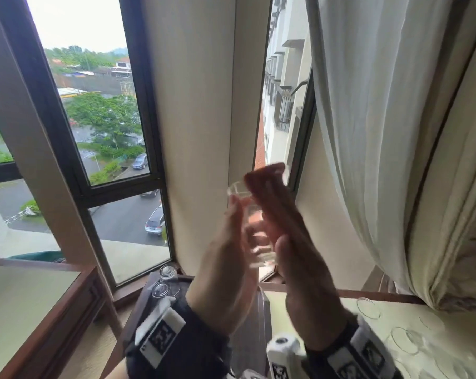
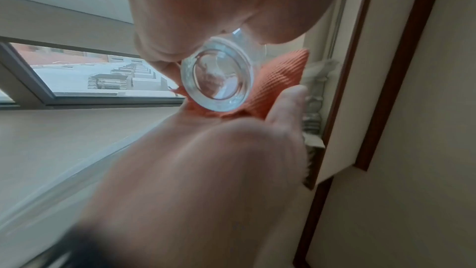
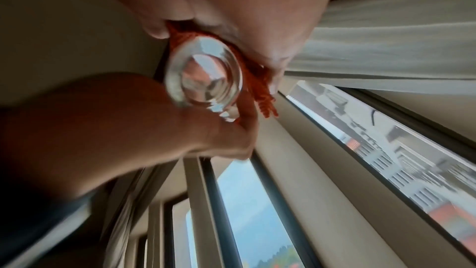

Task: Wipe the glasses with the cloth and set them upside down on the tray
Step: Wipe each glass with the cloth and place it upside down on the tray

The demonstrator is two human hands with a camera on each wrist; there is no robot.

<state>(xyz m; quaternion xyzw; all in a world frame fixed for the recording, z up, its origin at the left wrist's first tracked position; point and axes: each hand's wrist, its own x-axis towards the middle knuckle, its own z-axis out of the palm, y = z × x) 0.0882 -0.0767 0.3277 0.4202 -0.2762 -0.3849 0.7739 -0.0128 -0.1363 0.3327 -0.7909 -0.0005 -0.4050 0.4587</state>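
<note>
Both wrists wear dark bands with white tagged camera blocks, lowest in the head view. Above them the 2 hands are raised together in front of the window.

Left hand (image 1: 226,258): fingers extended up along the left side of a clear glass (image 1: 254,228), thumb on its lower wall; it grasps the glass. In the left wrist view the thick round base of the glass (image 2: 217,77) faces the camera.

Right hand (image 1: 294,258): wrapped round an orange cloth (image 1: 269,184) and pressing it against the right side of the glass. In the right wrist view the cloth (image 3: 260,80) is bunched between the fingers and the glass wall (image 3: 203,74) (ribbed weave shows best in the left wrist view (image 2: 280,80)). The glass is held in the air, tilted, its open rim up and to the left, cloth reaching up to the rim.

Below and beyond the left wrist: a dark tray (image 1: 146,302) with 2 glasses (image 1: 165,281) standing upside down at its far end, just beside each other.

Lower right: several more clear glasses (image 1: 368,307) on a pale table (image 1: 327,305), outlines faint, orientation unclear.

Farther back: dark window frame (image 1: 146,105), a pale curtain (image 1: 368,119) on the right, street and parked cars outside.
</note>
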